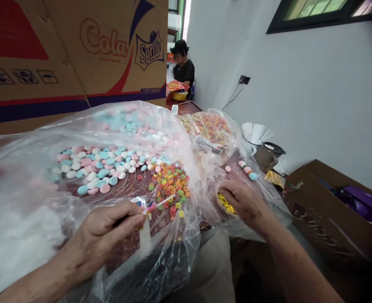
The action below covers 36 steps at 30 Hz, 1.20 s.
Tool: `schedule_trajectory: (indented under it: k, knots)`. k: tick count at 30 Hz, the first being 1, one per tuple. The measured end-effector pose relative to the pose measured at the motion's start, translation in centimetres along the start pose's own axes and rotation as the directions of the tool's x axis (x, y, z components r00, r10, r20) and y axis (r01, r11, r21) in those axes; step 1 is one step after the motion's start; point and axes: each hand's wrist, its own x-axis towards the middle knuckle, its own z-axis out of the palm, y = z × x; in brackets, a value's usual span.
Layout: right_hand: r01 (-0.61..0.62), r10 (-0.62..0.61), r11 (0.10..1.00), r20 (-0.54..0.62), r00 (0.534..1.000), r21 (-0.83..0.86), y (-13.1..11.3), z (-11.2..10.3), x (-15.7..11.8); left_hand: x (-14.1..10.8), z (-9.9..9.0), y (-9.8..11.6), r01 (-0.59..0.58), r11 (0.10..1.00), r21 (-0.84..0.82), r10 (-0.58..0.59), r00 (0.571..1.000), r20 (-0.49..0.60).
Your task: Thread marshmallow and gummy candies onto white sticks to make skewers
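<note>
Left hand [113,225] reaches in from lower left, thumb and forefinger pinched together on a wrapped candy [151,206] — pink and blue, its white stick slanting up-right over the ring candies [171,183] on the plastic-covered counter [190,108]. Right hand [247,206] bent at wrist, fingers curled at gold ties [226,205] — grip on them cannot be told.

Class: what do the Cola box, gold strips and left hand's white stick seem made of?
Cola box: matt brown cardboard, probably, by its creases and printing.
Gold strips: likely shiny metallic foil or film, by their glints.
White stick: plastic or rolled paper, smooth-looking, straight and evenly white.
</note>
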Motion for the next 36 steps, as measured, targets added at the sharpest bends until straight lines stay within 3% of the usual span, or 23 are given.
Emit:
schedule_trajectory:
  k: [3, 6, 9, 13, 20, 29, 31, 33, 36]
  knots:
    - [-0.070, 0.084, 0.966, 0.046, 0.995, -0.249, 4.1, 0.3, -0.1, 0.0, 0.3, 0.7, 0.332, 0.882, -0.334, -0.323, 0.943, 0.083]
    - [-0.121, 0.148, 0.922, 0.046, 0.988, -0.368, 5.0, 1.6, -0.2, -0.1, 1.1, 1.3, 0.516, 0.719, -0.466, -0.512, 0.846, 0.147]
    - [-0.166, 0.208, 0.895, 0.058, 0.976, -0.415, 4.6, 2.6, 0.1, -0.2, 1.5, 1.6, 0.598, 0.635, -0.489, -0.584, 0.786, 0.202]
    - [-0.120, 0.161, 0.898, 0.061, 0.985, -0.423, 4.8, 2.2, 0.3, -0.4, 1.5, 0.9, 0.643, 0.567, -0.515, -0.592, 0.753, 0.288]
    - [-0.039, 0.045, 0.878, 0.001, 0.999, -0.478, 4.9, 0.6, -0.3, -0.5, 1.3, 0.1, 0.637, 0.521, -0.568, -0.560, 0.757, 0.335]
    - [0.026, -0.080, 0.868, -0.088, 0.993, -0.495, 5.7, 1.2, -0.7, -0.5, 1.7, 0.4, 0.622, 0.561, -0.546, -0.540, 0.775, 0.328]
    - [-0.010, -0.100, 0.874, -0.200, 0.975, -0.486, 5.6, 1.1, -0.9, -0.6, 1.8, 0.5, 0.619, 0.561, -0.549, -0.544, 0.776, 0.319]
    - [-0.074, -0.095, 0.904, -0.368, 0.925, -0.420, 4.5, 1.1, -1.0, -0.6, 2.0, 0.9, 0.618, 0.567, -0.545, -0.550, 0.776, 0.307]
    - [-0.020, -0.062, 0.989, -0.525, 0.849, -0.149, 0.5, 1.6, -1.2, -0.4, 2.7, 2.0, 0.597, 0.572, -0.562, -0.524, 0.794, 0.309]
